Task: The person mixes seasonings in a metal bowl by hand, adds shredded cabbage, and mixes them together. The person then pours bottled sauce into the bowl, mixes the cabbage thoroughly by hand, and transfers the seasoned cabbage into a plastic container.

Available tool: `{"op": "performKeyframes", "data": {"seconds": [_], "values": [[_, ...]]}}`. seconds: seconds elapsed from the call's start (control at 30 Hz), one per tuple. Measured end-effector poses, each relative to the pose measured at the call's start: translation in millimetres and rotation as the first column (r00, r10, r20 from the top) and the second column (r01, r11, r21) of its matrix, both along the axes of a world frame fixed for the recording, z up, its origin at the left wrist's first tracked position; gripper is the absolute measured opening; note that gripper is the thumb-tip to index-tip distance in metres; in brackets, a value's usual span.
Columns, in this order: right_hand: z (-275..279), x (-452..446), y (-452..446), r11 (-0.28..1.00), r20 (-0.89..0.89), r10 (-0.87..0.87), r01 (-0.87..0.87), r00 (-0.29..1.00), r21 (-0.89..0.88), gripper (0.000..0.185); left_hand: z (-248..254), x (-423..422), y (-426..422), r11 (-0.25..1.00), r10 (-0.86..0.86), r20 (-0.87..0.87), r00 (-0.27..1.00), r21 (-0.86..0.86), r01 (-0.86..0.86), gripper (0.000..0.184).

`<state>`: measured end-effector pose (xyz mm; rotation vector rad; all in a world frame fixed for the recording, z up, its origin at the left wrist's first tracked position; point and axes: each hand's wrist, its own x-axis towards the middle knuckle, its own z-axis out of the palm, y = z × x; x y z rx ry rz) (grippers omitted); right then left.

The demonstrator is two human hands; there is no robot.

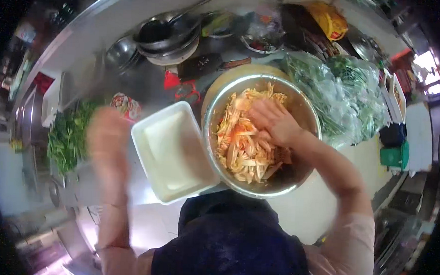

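A large steel bowl (313, 112) holds shredded cabbage (244, 153) with red seasoning on it. My right hand (275, 121) is inside the bowl, its fingers stretched over the cabbage and touching it. Left of the bowl, and close against it, a white rectangular tub (173, 150) has nothing visible in it. My left hand (107, 135) is raised beyond the tub's left side, smeared by motion, so its fingers cannot be made out. Near it are a red and white packet (125, 107) and a bunch of leafy greens (67, 138).
Clear plastic bags of greens (347, 101) lie right of the bowl. Behind it are a cleaver (201, 67), red-handled scissors (187, 92) and stacked metal bowls (168, 39). A yellow bag (328, 22) sits at the back right.
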<state>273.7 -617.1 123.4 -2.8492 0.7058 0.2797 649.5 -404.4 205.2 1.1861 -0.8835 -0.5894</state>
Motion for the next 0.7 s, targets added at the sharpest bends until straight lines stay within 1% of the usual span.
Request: {"op": "performKeyframes", "data": {"seconds": [0.03,0.07,0.1,0.17,0.2,0.23,0.27,0.3,0.37,0.47,0.5,0.53,0.57,0.6,0.67,0.7], "values": [[-14,-11,-10,0.999,0.047,-0.031,0.031,0.998,-0.009,0.075,-29,-49,7,0.988,-0.075,-0.207,0.976,0.118,0.101,0.034],[-25,-18,-19,0.998,0.094,-0.06,0.062,0.994,-0.016,0.077,-59,-98,13,0.955,-0.093,-0.412,0.906,0.221,0.198,0.041],[-31,-13,-18,0.986,0.198,-0.166,0.16,0.966,0.042,0.082,-72,-129,13,0.904,-0.067,-0.644,0.762,0.284,0.32,0.036],[-22,26,10,0.98,0.08,-0.196,0.198,0.977,-0.02,0.083,-52,-187,-5,0.92,0.074,-0.811,0.581,0.28,0.274,0.028],[-20,40,30,0.973,0.019,-0.223,0.224,0.975,-0.053,0.084,-61,-197,-6,0.928,0.111,-0.802,0.587,0.294,0.227,0.026],[-23,49,46,0.995,0.059,-0.097,0.096,0.994,0.01,0.083,-77,-205,-9,0.935,0.141,-0.792,0.594,0.303,0.183,0.024],[-24,50,58,0.997,0.108,0.03,-0.037,0.994,0.065,0.082,-79,-210,-15,0.941,0.17,-0.782,0.6,0.309,0.136,0.023],[-22,39,68,0.987,0.101,0.125,-0.134,0.987,0.092,0.081,-76,-210,-16,0.946,0.164,-0.818,0.552,0.289,0.148,0.021],[-15,15,79,0.938,0.091,0.303,-0.313,0.949,0.146,0.079,-76,-210,-19,0.95,0.171,-0.822,0.544,0.284,0.131,0.019],[3,-36,56,0.909,0.057,0.373,-0.377,0.926,0.18,0.074,-76,-212,-20,0.952,0.17,-0.82,0.546,0.28,0.124,0.016],[27,-37,47,0.934,0.133,0.218,-0.247,0.967,0.26,0.074,-77,-211,-20,0.952,0.171,-0.818,0.549,0.281,0.123,0.015],[47,-34,33,0.93,0.189,0.052,-0.117,0.981,0.348,0.074,-79,-211,-19,0.956,0.16,-0.826,0.541,0.267,0.125,0.015],[41,-33,20,0.916,0.178,-0.195,0.114,0.964,0.386,0.079,-82,-211,-19,0.959,0.149,-0.833,0.533,0.253,0.126,0.015],[26,-32,4,0.844,0.157,-0.432,0.337,0.888,0.417,0.085,-84,-211,-19,0.962,0.138,-0.839,0.526,0.239,0.129,0.015],[-38,-32,-24,0.58,0.13,-0.659,0.39,0.741,0.716,0.099,-80,-213,-19,0.963,0.146,-0.828,0.542,0.244,0.112,0.013],[-67,-22,-24,0.537,0.123,-0.702,0.408,0.701,0.738,0.103,-79,-213,-21,0.965,0.15,-0.82,0.552,0.243,0.098,0.012]]}}
